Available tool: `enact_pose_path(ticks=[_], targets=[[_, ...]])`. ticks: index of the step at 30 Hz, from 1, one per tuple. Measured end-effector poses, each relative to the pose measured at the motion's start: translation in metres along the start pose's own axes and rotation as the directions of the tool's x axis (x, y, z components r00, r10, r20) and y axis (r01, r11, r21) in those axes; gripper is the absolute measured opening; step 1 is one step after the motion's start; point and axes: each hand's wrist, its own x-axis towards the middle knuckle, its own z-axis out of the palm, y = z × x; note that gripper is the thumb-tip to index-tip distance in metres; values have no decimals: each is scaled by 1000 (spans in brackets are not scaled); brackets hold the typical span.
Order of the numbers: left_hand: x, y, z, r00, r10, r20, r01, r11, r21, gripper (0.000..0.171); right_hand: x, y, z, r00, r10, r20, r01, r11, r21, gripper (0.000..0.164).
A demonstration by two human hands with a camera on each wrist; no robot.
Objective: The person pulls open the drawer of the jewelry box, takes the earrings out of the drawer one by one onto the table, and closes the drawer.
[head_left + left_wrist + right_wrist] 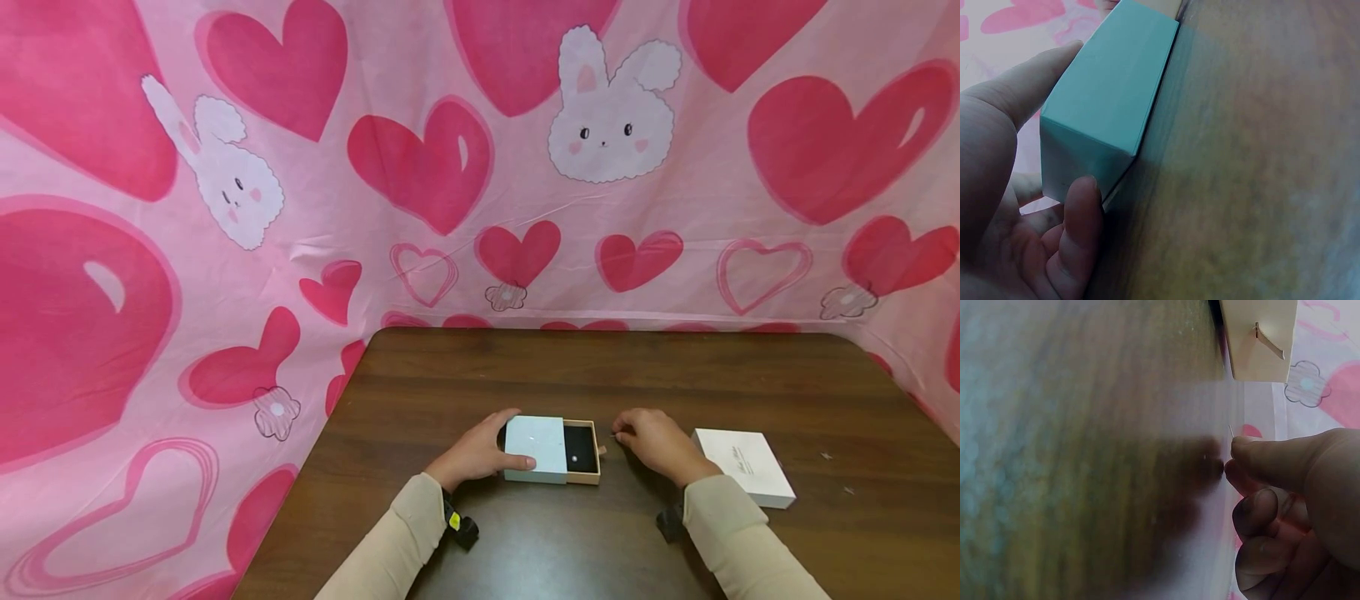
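Note:
My left hand (474, 454) grips the closed end of a pale blue box sleeve (535, 450), its thumb lying over the top. From the sleeve's right side a tan drawer (597, 471) is slid partly out, with a ribbon tab (1270, 342) on its front. A black pad (582, 442) lines the drawer, and one small pale stud (574, 458) sits on it. Just right of the drawer, my right hand (660, 442) pinches a thin metal pin (1230, 430) between thumb and forefinger. The fingertips hide the pin's other end.
A white box lid (742, 467) with dark lettering lies beside the right forearm. Further right, two tiny shiny pieces, one of them a small clear piece (827, 456), lie on the brown wooden table (600, 367). A pink heart-patterned cloth (517, 200) hangs behind.

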Motion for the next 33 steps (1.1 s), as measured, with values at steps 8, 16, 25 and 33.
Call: enact_pose_path(ticks=[8, 16, 25, 33], targets=[[0, 1, 0, 1000, 4, -5, -4, 1000, -11, 94, -1, 1, 0, 1000, 3, 7, -3, 1000, 1, 7], [-1, 2, -1, 1000, -14, 1, 14, 1000, -25, 96, 0, 2, 0, 1000, -10, -3, 10, 1000, -6, 7], [-2, 3, -1, 1000, -16, 4, 16, 1000, -15, 96, 0, 1, -1, 1000, 5, 14, -5, 1000, -1, 8], [1, 1, 1, 1000, -10, -1, 10, 1000, 3, 96, 0, 1, -1, 1000, 2, 14, -2, 1000, -3, 8]])
